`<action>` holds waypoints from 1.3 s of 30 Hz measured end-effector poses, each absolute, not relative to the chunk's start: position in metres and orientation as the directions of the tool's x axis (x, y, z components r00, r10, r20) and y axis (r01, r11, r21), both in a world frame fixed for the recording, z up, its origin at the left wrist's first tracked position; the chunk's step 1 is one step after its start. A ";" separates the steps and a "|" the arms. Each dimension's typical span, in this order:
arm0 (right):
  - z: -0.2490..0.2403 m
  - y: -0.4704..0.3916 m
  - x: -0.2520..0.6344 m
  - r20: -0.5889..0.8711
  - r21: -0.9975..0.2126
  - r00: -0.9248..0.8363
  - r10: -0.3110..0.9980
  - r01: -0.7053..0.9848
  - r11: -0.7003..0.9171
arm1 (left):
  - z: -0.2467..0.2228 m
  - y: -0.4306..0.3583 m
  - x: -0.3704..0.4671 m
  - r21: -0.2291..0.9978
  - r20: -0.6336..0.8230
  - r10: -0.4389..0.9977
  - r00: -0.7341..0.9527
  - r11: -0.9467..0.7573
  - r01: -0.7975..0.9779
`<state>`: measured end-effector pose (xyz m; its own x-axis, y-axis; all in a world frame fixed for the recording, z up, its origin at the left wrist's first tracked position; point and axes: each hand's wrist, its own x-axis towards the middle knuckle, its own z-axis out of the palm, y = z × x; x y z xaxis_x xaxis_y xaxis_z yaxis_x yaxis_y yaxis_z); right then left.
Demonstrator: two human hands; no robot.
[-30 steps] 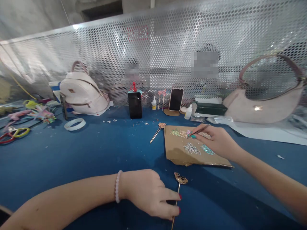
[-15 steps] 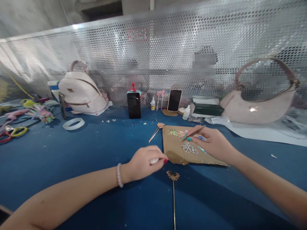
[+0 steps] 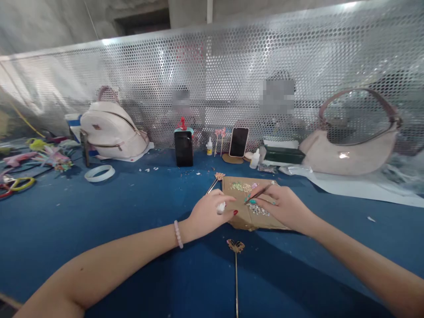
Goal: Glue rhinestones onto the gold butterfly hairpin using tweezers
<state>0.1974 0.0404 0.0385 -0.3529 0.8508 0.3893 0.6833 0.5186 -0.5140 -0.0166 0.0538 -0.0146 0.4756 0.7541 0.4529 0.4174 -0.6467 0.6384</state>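
Note:
Tweezers [image 3: 261, 193] are pinched in my right hand [image 3: 283, 205], their tip over the cardboard [image 3: 238, 214] near its piles of small gems. Silver gems [image 3: 260, 210] lie just under the fingers; green gems [image 3: 236, 186] and other pale ones lie farther back. At the cardboard's left edge, my left hand [image 3: 208, 210] is curled around a small white object [image 3: 221, 208], mostly hidden by the fingers, with the index finger stretched out. Below the cardboard lies a gold hairpin [image 3: 236, 247] with a butterfly-shaped head. Another hairpin [image 3: 218, 176] shows partly behind my left hand.
Two phones, a black one [image 3: 183, 149] and a white-edged one [image 3: 239, 142], stand at the back near glue bottles [image 3: 255, 159]. A backpack [image 3: 112, 128] and a handbag [image 3: 351, 152] flank them. A tape roll [image 3: 100, 173] and scissors [image 3: 23, 184] lie left.
My left hand has moved up and right to the cardboard's edge, its index finger now extended. My right hand has shifted slightly left and down with the tweezers.

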 end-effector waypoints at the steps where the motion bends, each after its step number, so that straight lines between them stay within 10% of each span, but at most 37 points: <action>1: 0.038 0.040 0.197 0.394 -0.511 -0.353 0.849 0.683 0.521 | -0.015 0.053 -0.018 0.648 0.451 0.755 0.476 -0.644 0.406; 39: 0.032 0.035 0.191 0.552 -0.464 -0.295 0.780 0.669 0.581 | -0.021 0.044 -0.023 0.685 0.478 0.681 0.555 -0.684 0.249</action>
